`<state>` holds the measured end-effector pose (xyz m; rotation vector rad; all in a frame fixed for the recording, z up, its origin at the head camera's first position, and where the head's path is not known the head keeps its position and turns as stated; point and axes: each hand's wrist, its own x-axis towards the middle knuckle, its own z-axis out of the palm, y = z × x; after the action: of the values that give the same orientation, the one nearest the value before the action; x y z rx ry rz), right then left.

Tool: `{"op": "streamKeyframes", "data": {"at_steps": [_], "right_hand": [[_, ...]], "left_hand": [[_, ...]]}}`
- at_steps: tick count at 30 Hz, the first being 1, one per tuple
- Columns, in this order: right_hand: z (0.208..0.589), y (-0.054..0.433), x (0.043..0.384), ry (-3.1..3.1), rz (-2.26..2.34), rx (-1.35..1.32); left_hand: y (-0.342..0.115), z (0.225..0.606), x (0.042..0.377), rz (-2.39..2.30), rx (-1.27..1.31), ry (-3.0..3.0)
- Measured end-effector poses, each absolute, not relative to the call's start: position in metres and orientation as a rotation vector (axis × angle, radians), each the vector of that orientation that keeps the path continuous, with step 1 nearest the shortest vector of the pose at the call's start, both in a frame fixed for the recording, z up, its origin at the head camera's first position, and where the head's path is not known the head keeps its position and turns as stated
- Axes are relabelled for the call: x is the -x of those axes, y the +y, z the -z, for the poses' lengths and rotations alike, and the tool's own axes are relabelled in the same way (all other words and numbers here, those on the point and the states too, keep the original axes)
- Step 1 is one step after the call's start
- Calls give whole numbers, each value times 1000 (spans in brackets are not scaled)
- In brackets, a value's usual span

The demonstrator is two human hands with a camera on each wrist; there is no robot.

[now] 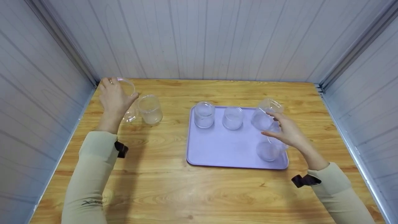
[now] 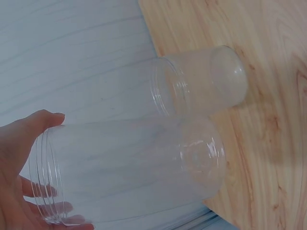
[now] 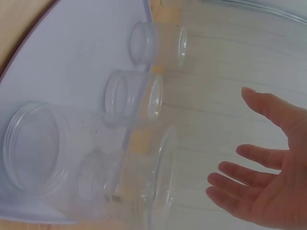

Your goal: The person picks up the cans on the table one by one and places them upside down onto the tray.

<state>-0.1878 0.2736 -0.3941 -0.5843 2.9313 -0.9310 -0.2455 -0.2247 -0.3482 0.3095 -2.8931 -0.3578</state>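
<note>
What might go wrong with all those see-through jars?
The left hand grips a clear jar near its rim, close to a neighbouring jar on the wooden table. It might bump that one and tip it over.

The right hand is open close to the jars at the right side of the lilac tray. A careless swing could perhaps knock one over.

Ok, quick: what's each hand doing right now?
Left hand: holding a clear jar by its rimmed end.
Right hand: open, holding nothing.
</note>
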Motion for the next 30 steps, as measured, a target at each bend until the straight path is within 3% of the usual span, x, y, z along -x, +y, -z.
{"op": "streamKeyframes", "data": {"at_steps": [30], "right_hand": [[396,252,197,2838,1320,458]], "left_hand": [[-187,341,230,579,-207,-2793]]}}
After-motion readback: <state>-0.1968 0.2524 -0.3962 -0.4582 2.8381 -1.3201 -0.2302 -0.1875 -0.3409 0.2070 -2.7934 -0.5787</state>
